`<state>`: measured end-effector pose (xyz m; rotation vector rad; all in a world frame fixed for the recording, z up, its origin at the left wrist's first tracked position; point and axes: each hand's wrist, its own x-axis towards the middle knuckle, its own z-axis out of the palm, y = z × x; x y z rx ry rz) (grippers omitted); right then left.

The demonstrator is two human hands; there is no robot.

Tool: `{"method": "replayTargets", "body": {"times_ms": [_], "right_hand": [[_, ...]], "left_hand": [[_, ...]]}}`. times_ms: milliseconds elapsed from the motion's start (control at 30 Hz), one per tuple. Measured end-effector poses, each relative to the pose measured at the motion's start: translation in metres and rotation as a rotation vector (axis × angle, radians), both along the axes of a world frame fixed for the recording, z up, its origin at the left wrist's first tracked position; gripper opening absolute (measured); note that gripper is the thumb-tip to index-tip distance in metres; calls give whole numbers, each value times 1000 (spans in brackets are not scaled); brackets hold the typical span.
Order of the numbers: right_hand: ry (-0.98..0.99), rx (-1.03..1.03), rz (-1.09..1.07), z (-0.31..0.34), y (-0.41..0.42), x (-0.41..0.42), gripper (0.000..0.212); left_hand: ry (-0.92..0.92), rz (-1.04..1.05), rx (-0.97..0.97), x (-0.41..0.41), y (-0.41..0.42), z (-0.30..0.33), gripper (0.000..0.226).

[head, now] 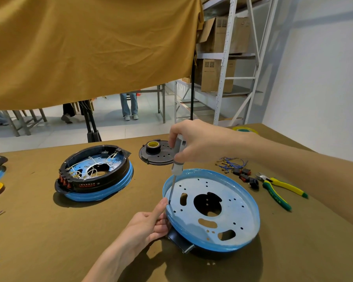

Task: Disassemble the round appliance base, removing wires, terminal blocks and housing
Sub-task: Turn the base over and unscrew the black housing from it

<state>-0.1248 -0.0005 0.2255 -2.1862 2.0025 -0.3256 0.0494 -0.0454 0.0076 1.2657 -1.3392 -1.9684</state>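
- Second round appliance base (94,174), blue-rimmed with black plastic housing, white wires and red switches still fitted: stands on the brown cloth-covered table (49,231), left of centre, well apart from both hands. Untouched.
- Left hand (145,226): grips the near-left rim of the work piece, thumb laid up along the edge just beside the tool tip, fingers curled under the rim.
- Black round perforated plate (157,157) with a roll of yellow tape (153,144) resting on it: at the far side of the table, behind the right hand.
- Screwdriver with clear handle and slim steel shaft (174,180): near upright, tip down at the left inner edge of the plate.
- Right hand (194,143): grasps the screwdriver handle from above.
- Stripped blue-rimmed round metal base plate (218,204), perforated, wires gone: tilted, near centre-right, a black housing part (179,239) still showing beneath its near edge.
- Step in hand, as judged: freeing the housing from the plate. Next move likely calls for steady downward pressure with the rim kept braced; whether the tip sits in a screw cannot be told.
- Loose blue wires with terminals (231,162), black-and-red switches (246,177), yellow-and-green cutters (279,190): set aside at right.
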Motion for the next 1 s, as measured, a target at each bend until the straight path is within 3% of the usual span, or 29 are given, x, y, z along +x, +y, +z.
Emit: {"method": "replayTargets", "body": {"times_ms": [133,300,500,667,767,900,1000], "right_hand": [[14,33,18,2,3,3,30],[131,-102,-18,-4,3,9,36],[-7,39,22,4,3,6,44],[197,-70,-88,-5,-1,8,44],[100,-17,-22,-1,0,7,34],[-46,95,65,8,7,4,40],[101,22,6,1,6,9,40]], "left_hand": [[9,-6,13,0,-1,0,88],[4,-30,40,-2,0,2,90],[-2,-33,32,-3,1,1,92],[-24,-35,39,-4,-1,0,91],[-28,-38,51,-4,-2,-1,91],[-30,-37,42,-3,-1,-3,92],[-32,-44,33,-4,-1,-4,93]]}}
